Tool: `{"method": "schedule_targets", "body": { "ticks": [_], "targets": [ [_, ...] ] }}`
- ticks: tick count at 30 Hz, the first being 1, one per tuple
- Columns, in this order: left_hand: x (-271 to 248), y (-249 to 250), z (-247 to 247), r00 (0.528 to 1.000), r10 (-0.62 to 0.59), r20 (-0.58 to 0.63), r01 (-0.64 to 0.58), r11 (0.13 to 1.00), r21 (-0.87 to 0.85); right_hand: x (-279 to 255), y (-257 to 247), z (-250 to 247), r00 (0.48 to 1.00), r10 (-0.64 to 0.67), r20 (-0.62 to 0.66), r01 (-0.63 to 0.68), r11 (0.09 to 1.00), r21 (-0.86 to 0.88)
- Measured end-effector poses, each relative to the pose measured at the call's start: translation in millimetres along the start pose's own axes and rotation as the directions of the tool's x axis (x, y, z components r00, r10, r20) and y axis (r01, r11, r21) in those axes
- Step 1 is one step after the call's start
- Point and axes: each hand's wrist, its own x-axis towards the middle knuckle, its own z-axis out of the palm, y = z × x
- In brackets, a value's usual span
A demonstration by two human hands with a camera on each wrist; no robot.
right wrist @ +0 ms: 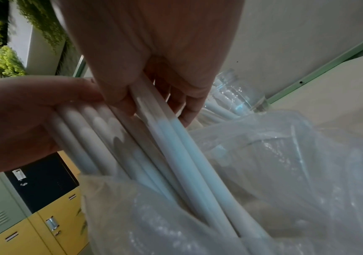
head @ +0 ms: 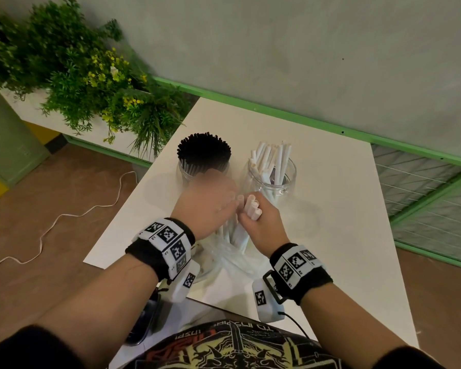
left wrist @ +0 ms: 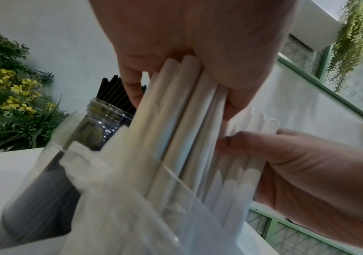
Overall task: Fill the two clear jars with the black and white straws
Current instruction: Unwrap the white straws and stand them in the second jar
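The clear plastic bag (right wrist: 263, 181) sits closest, crumpled on the desk (head: 330, 209) right in front of the person, with the white straws (right wrist: 176, 155) still half sheathed in it. Both hands are closed around separate clutches of those straws: the left hand (head: 210, 206) has its fingers and thumb wrapped round one group, and the right hand (head: 261, 222) pinches a smaller group whose open ends poke up above its knuckles.

Taking the bag as the landmark, the white-straw jar (head: 273, 174) stands just beyond it, partly filled and with room left, its straws leaning loosely. The black-straw jar (head: 202, 161) is beyond the bag too, on the left hand's side, packed tight with black straws (head: 203, 149) (that one looks finished to me).

My worry is the bag. The two bundles cross where they leave the bag, so if either hand lifts, the film may cling and come along, or loose straws could slide out onto the desk. The white-straw jar is light and empty-looking plastic just past the knuckles, and a bundle jabbed in at a slant, or snagging on the straws already leaning there, could tip it over. A slack grip would fan the straws out before they reach the mouth
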Motion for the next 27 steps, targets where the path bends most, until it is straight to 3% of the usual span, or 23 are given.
{"method": "schedule_targets", "body": {
  "ticks": [4,12,18,20,24,27],
  "targets": [
    [-2,-3,6,0.993,0.056,-0.104,-0.053,0.998,0.038,-4,-4,-5,0.998,-0.033,-0.046,0.034,0.999,0.012],
    [4,-11,7,0.994,0.047,-0.096,-0.038,0.995,0.094,7,-22,-19,0.972,-0.160,-0.172,0.157,0.987,-0.026],
    [2,-11,8,0.992,0.066,-0.106,-0.056,0.993,0.103,35,-70,-63,0.922,-0.233,-0.310,0.266,0.961,0.071],
    [2,-10,9,0.991,0.070,-0.112,-0.058,0.993,0.106,47,-90,-81,0.880,-0.269,-0.391,0.330,0.939,0.095],
    [2,-10,10,0.992,0.064,-0.110,-0.053,0.994,0.099,69,-112,-100,0.736,-0.349,-0.580,0.473,0.878,0.072],
    [3,-10,10,0.991,0.070,-0.114,-0.058,0.993,0.106,82,-112,-100,0.648,-0.346,-0.678,0.504,0.863,0.042]
  ]
}}
